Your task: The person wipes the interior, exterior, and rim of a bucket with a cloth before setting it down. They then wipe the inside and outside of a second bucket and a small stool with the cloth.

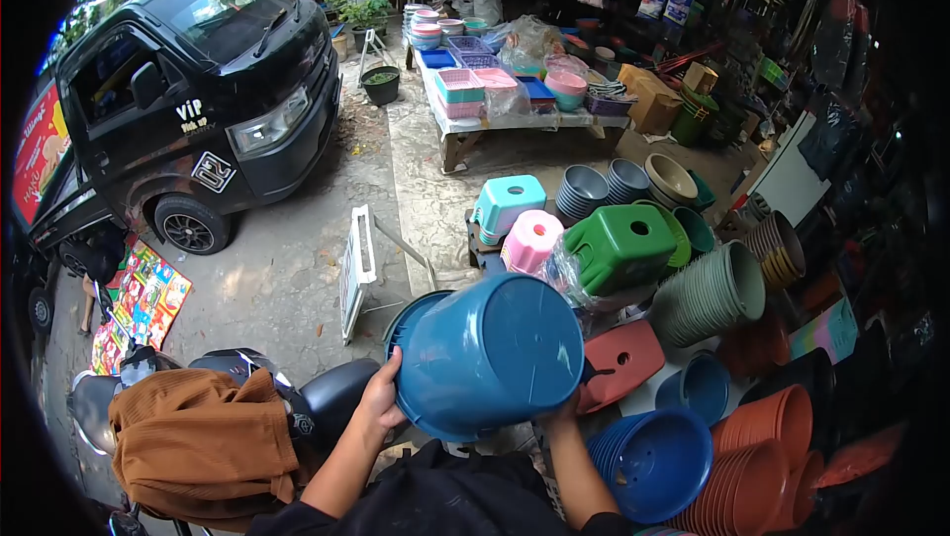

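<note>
A blue plastic bucket (pixel 475 348) is held up in front of my body, tipped on its side with its round base turned to the right. My left hand (pixel 381 392) grips it near the rim, thumb on the outside. Under the base end is my right hand (pixel 562 409), its fingers mostly hidden by the bucket. A dark green rim (pixel 401 313) shows just behind the bucket's left edge; what it belongs to is mostly covered. Close to my right hand lie a red plastic stool (pixel 623 363) and a stack of blue pots (pixel 658 467).
Left of me stands a motorcycle (pixel 346 389) with a brown cloth (pixel 203 437) over it. A white folding sign frame (pixel 358 274) stands ahead, beyond it a black pickup (pixel 213 91). Stacked green pots (pixel 712 293), orange pots (pixel 762 457) and a green stool (pixel 621 244) crowd the right.
</note>
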### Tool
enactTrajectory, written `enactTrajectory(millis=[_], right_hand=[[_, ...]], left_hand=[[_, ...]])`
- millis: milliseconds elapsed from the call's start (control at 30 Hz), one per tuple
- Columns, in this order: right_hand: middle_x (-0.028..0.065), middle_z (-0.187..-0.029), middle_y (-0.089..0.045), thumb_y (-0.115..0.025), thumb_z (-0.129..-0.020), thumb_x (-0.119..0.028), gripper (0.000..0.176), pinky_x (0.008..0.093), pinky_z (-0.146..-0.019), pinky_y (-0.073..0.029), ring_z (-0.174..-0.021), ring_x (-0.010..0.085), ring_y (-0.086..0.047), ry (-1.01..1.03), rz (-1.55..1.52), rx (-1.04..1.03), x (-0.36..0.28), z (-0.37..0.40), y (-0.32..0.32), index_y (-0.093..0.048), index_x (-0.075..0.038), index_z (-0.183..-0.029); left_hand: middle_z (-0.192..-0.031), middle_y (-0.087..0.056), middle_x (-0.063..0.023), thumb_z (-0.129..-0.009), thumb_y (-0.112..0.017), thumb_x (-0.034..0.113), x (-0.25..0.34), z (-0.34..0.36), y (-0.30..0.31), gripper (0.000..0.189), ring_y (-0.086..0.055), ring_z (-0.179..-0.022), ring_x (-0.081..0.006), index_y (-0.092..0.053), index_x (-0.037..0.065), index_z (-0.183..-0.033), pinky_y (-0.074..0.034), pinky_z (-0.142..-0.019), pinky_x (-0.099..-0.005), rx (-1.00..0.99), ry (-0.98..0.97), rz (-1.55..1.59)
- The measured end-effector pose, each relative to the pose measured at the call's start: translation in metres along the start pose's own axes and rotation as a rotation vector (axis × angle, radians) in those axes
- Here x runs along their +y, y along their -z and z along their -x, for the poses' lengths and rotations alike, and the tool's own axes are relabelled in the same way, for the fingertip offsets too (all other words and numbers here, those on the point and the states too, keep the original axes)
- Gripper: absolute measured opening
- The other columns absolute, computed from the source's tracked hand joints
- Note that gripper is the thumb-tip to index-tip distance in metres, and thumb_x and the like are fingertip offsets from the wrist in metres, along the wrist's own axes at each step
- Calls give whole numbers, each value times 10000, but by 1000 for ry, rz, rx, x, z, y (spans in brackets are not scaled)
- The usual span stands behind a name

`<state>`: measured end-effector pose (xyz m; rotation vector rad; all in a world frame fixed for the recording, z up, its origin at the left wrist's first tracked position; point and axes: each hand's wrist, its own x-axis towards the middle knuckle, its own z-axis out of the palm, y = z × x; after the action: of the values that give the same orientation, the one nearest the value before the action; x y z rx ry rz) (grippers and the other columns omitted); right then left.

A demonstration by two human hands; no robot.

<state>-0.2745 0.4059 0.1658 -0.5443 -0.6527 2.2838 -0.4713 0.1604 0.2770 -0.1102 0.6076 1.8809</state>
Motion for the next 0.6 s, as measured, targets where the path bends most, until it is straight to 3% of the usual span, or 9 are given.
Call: enactTrajectory(millis=[67,100,167,200,267,367,433,467,600], right_hand=[[161,-1316,-568,-369,-1038,-325,480,369,-996,-476,-1154,265,-589,-160,20,-344,-40,-40,47,-454,-3,-1384],[161,-1316,-568,-369,-1038,-325,480,369,-996,-476,-1154,265,-589,-164,27,-334,-61,-41,16,-454,-3,-1384],[169,-1297,-586,-437,-1017,-381,533,366,-1002,-462,-1152,269,-594,-586,331,-317,-108,-25,-77,-464,15,-1374],[169,-1297,-586,-437,-1017,-381,533,366,-1002,-462,-1152,269,-594,-581,328,-308,-122,-18,-107,-464,15,-1374],[171,-1257,-612,-505,-987,-431,570,352,-982,-464,-1125,273,-614,-579,1170,-317,-134,-10,-147,-485,-9,-1369],[169,-1417,-495,-587,-935,-334,567,405,-1083,-363,-1301,315,-481,-244,1608,-769,-114,9,-179,-447,-78,-1422],[133,-1528,-350,-672,-818,-219,723,494,-1160,-213,-1421,330,-304,296,2190,-1012,-97,45,-192,-381,-112,-1471],[99,-1571,-270,-708,-701,-146,883,551,-1171,-126,-1460,329,-206,329,2219,-959,-92,57,-200,-333,-167,-1501],[97,-1546,-323,-732,-647,-162,901,536,-1156,-188,-1424,333,-283,530,2084,-674,-94,64,-175,-383,-189,-1477]], left_hand=[[-1240,-603,-171,-995,-494,430,-1,8,2,537,-605,-1124,-285,-494,1,-1318,-470,-1002,-456,-1,-34,-164],[-1199,-628,-154,-987,-527,408,-4,14,4,513,-622,-1100,-260,-506,5,-1304,-485,-988,-436,8,-66,-338],[-1107,-661,-107,-962,-593,379,-8,17,0,464,-642,-1014,-194,-556,7,-1237,-512,-926,-364,-38,-1,-381],[-1088,-662,-91,-959,-600,387,-14,12,1,453,-631,-988,-170,-577,8,-1206,-508,-905,-341,-36,2,-581],[-1018,-653,-41,-959,-606,394,-25,9,-16,420,-587,-910,-110,-616,11,-1131,-489,-838,-287,-25,-21,-854],[-955,-645,-29,-979,-581,370,-50,-8,-8,373,-573,-856,-102,-602,27,-1124,-485,-791,-287,123,-89,-893],[-978,-654,-44,-982,-579,356,-53,-17,2,363,-595,-863,-116,-590,30,-1141,-496,-795,-293,176,-174,-697],[-1010,-661,-66,-982,-577,348,-45,-8,-21,366,-621,-882,-140,-578,33,-1168,-511,-804,-305,213,-188,-645],[-1028,-663,-83,-956,-612,369,-43,-3,-18,410,-641,-889,-166,-576,18,-1164,-527,-804,-321,139,-204,-614]])
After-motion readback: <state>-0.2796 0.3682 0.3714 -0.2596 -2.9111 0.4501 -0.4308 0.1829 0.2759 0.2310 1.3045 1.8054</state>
